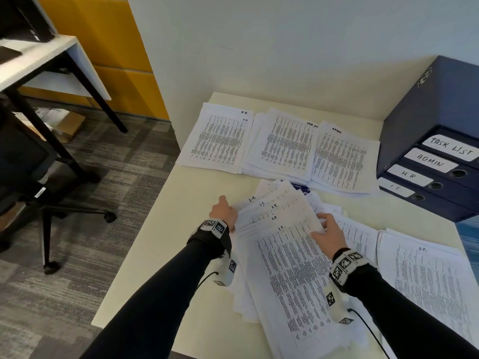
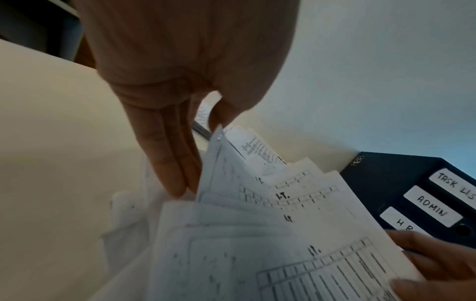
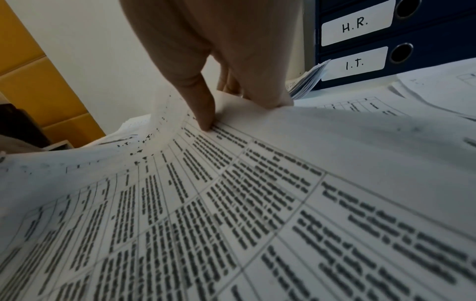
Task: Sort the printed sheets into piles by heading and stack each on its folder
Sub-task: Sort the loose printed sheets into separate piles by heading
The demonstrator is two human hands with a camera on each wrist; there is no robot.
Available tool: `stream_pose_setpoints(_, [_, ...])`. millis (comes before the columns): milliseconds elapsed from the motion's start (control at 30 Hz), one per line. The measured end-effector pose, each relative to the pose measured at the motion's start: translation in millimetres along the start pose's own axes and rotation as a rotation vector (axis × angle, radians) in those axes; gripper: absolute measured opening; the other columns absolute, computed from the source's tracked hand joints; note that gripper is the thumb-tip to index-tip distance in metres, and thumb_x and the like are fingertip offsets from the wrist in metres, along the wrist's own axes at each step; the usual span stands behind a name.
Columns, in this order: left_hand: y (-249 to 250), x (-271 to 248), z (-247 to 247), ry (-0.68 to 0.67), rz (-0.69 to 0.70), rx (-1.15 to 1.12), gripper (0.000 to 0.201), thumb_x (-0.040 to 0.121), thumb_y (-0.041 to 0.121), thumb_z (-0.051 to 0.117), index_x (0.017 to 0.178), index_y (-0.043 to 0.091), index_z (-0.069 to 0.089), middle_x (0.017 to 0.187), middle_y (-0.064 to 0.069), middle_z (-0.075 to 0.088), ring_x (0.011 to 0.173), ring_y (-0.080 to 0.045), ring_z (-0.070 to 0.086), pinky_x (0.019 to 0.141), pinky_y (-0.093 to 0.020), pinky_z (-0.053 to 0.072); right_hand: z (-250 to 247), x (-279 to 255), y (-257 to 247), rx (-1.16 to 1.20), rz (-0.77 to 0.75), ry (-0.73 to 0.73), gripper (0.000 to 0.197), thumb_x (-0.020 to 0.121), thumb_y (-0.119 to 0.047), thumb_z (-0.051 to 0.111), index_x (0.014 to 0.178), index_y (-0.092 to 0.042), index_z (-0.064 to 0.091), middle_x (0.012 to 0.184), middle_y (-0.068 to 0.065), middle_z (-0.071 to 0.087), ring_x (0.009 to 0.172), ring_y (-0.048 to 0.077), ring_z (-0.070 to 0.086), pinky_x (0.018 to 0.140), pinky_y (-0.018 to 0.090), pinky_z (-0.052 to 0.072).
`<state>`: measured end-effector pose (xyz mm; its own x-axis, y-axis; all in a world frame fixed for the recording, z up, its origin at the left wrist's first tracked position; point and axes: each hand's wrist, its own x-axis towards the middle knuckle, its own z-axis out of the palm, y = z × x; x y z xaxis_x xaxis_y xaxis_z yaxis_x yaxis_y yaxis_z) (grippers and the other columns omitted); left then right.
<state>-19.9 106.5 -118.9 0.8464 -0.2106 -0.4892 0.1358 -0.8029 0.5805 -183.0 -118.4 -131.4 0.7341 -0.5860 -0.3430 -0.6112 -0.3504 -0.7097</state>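
Held a fanned I.T. bundle [image 1: 282,224] over the bench [image 1: 160,244], left grip [image 1: 224,211] pinching its left edge, right grip [image 1: 330,233] clamped on its right.

An office. Upper left of the head view: a white desk [image 1: 39,58] on black legs, with a black swivel chair [image 1: 33,182] on castors below it at the left edge, standing on grey patterned carpet tiles [image 1: 116,156]. Behind the desk, yellow wall panels [image 1: 108,47] meet a plain white wall [image 1: 259,42]. Right of centre: a cream table [image 1: 186,203] carrying printed sheets [image 1: 282,143] of tabular text. At the right edge, stacked dark blue binders [image 1: 427,151] bear handwritten spine labels reading TASK LIST, ADMIN, HR and IT.
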Motion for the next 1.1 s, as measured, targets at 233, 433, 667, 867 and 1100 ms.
stream_pose_setpoints(233, [1.1, 0.9, -7.7, 0.129, 0.191, 0.306, 0.016, 0.090, 0.023, 0.055, 0.102, 0.014, 0.057, 0.109, -0.006, 0.052, 0.082, -0.023, 0.052, 0.069, -0.029, 0.041, -6.5, -6.9, 4.4, -0.118, -0.008, -0.035, 0.007, 0.089, -0.004, 0.055, 0.092, -0.009, 0.050, 0.081, 0.005, 0.053, 0.082, 0.023, 0.051, 0.063, 0.023, 0.037])
stream_pose_setpoints(433, [-4.3, 4.9, -4.5, 0.167, 0.367, 0.445, 0.020, 0.095, 0.023, 0.049, 0.108, 0.011, 0.059, 0.114, -0.006, 0.050, 0.099, -0.024, 0.050, 0.073, -0.031, 0.042, -6.0, -4.9, 9.3, -0.126, 0.015, -0.024, 0.013, 0.088, -0.006, 0.055, 0.101, -0.001, 0.056, 0.092, 0.012, 0.060, 0.083, 0.025, 0.053, 0.070, 0.028, 0.037])
stream_pose_setpoints(667, [-10.0, 6.5, 1.7, 0.061, 0.273, 0.390, 0.030, 0.095, 0.031, 0.051, 0.119, 0.013, 0.053, 0.121, -0.008, 0.047, 0.109, -0.028, 0.049, 0.089, -0.034, 0.042, -2.9, -4.5, 12.7, -0.141, 0.037, -0.006, 0.003, 0.087, -0.005, 0.053, 0.089, -0.006, 0.050, 0.073, 0.003, 0.051, 0.073, 0.024, 0.049, 0.062, 0.028, 0.034])
stream_pose_setpoints(867, [-11.1, 2.5, 2.9, 0.121, 0.307, 0.305, 0.021, 0.091, 0.027, 0.055, 0.107, 0.014, 0.058, 0.111, -0.005, 0.052, 0.101, -0.025, 0.052, 0.083, -0.033, 0.044, -2.5, -5.4, 12.0, -0.142, 0.043, -0.004, 0.009, 0.089, -0.005, 0.053, 0.089, -0.012, 0.047, 0.083, 0.003, 0.052, 0.080, 0.022, 0.047, 0.066, 0.026, 0.033])
stream_pose_setpoints(1100, [-11.2, -2.1, 0.9, 0.091, 0.444, 0.276, 0.012, 0.091, 0.028, 0.056, 0.092, 0.023, 0.067, 0.098, 0.000, 0.061, 0.098, -0.023, 0.051, 0.086, -0.036, 0.038, -1.9, -2.6, 12.5, -0.223, 0.065, -0.005, 0.028, 0.088, -0.007, 0.055, 0.115, 0.000, 0.053, 0.119, 0.016, 0.049, 0.106, 0.030, 0.050, 0.084, 0.028, 0.035])
